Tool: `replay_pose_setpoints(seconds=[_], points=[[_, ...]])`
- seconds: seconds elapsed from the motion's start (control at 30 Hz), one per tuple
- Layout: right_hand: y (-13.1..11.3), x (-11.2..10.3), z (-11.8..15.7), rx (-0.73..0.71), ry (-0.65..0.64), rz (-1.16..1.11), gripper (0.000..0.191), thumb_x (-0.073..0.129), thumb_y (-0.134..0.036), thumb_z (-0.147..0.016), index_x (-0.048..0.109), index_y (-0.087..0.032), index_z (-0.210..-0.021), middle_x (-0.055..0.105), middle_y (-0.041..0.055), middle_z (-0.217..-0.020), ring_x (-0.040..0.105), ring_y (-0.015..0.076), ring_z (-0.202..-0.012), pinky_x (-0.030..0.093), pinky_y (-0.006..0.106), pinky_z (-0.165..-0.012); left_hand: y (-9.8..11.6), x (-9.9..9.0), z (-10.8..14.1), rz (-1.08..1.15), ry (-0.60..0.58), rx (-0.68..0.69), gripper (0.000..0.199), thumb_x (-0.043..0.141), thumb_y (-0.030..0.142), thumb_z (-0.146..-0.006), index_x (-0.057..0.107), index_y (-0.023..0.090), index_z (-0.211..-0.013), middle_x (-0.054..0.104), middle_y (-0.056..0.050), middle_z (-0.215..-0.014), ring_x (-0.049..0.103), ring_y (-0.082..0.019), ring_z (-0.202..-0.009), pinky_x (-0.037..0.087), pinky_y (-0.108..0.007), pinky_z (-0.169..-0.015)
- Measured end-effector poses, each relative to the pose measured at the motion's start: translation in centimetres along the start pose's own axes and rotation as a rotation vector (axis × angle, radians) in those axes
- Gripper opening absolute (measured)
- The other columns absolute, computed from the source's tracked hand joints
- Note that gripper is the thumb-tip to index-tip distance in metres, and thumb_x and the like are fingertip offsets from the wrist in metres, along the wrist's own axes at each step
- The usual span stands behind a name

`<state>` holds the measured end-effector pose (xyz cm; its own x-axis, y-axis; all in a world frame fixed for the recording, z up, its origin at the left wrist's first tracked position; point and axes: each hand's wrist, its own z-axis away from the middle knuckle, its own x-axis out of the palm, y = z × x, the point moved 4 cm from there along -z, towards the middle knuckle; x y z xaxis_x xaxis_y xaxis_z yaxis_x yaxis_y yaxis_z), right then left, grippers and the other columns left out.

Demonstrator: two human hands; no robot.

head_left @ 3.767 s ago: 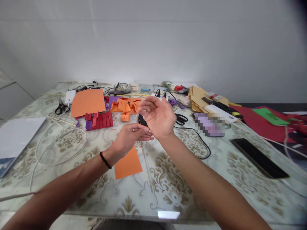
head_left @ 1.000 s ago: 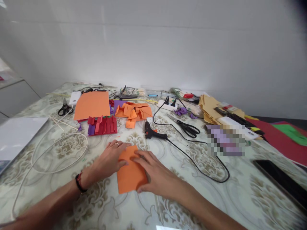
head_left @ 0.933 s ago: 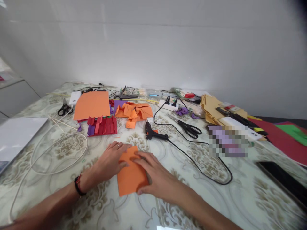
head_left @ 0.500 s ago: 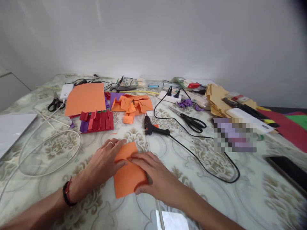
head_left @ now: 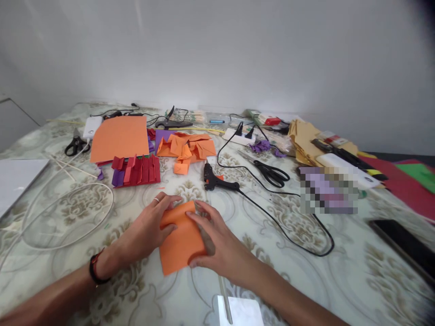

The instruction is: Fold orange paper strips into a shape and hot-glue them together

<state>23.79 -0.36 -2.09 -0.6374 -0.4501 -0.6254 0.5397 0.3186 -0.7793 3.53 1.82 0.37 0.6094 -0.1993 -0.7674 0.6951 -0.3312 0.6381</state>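
Note:
A small rectangular sheet of orange paper (head_left: 181, 249) lies at a slant on the patterned tablecloth in front of me, bent near its far end. My left hand (head_left: 151, 224) grips its left side, the thumb on top and the fingers at the far left corner. On the opposite side, my right hand (head_left: 219, 240) holds the right edge; its index fingertip touches the upper surface and the thumb meets the lower right edge. Beyond the hands lies a black glue gun (head_left: 220, 182) with its cord. Folded red paper pieces (head_left: 141, 171) sit farther left.
Folded orange pieces (head_left: 190, 147) and a large orange sheet (head_left: 120, 138) lie farther back. Black-handled scissors (head_left: 272, 173) are right of the glue gun, near a power strip (head_left: 238, 136). A white cable (head_left: 110, 213) loops at left; a dark phone (head_left: 401, 244) lies at right.
The fingers of my right hand have lifted and spread slightly, and its index finger is farther up the sheet. The sheet's far part now shows more. The view has shifted slightly.

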Motion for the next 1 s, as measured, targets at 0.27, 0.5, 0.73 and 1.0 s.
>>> replay_pose_setpoints(seconds=[0.27,0.5,0.73,1.0], points=[[-0.1,-0.8,0.1,-0.087,0.031,-0.089,0.079,0.087,-0.039,-0.079,0.050,-0.031,-0.147,0.036,0.0117,-0.159,0.036,0.0300,-0.150,0.032,0.050,-0.125,-0.6,-1.2,-0.4,0.260,-0.006,-0.116,0.028,0.064,0.031,-0.092,0.064,0.021,-0.117,0.071,-0.005,-0.108,0.066,-0.025,-0.095,0.054,-0.036,-0.085],[0.1,-1.2,0.1,-0.186,0.161,-0.235,0.074,0.087,-0.033,-0.079,0.053,-0.032,-0.145,0.029,0.0111,-0.160,0.039,0.0291,-0.147,0.038,0.047,-0.121,-2.5,-1.5,-1.1,0.715,0.015,-0.281,0.037,0.077,0.043,-0.083,0.071,0.021,-0.113,0.074,-0.004,-0.105,0.067,-0.026,-0.094,0.055,-0.030,-0.076],[-0.4,-1.4,0.3,-0.211,0.198,-0.289,0.057,0.065,-0.008,-0.085,0.063,-0.032,-0.137,0.054,0.0079,-0.142,0.057,0.0222,-0.131,0.058,0.033,-0.097,-2.9,-0.3,-0.8,0.893,0.028,-0.318,0.035,0.076,0.042,-0.085,0.071,0.022,-0.114,0.073,-0.005,-0.105,0.066,-0.024,-0.094,0.055,-0.031,-0.078],[0.0,-2.2,0.7,-0.206,0.301,-0.369,0.021,0.069,-0.018,-0.090,0.081,-0.027,-0.104,0.075,0.0058,-0.098,0.072,0.0185,-0.086,0.059,0.030,-0.075,-2.8,-0.8,-0.8,0.983,0.009,-0.349,0.024,0.076,0.042,-0.086,0.076,0.017,-0.087,0.073,-0.004,-0.086,0.065,-0.016,-0.075,0.051,-0.025,-0.068]])
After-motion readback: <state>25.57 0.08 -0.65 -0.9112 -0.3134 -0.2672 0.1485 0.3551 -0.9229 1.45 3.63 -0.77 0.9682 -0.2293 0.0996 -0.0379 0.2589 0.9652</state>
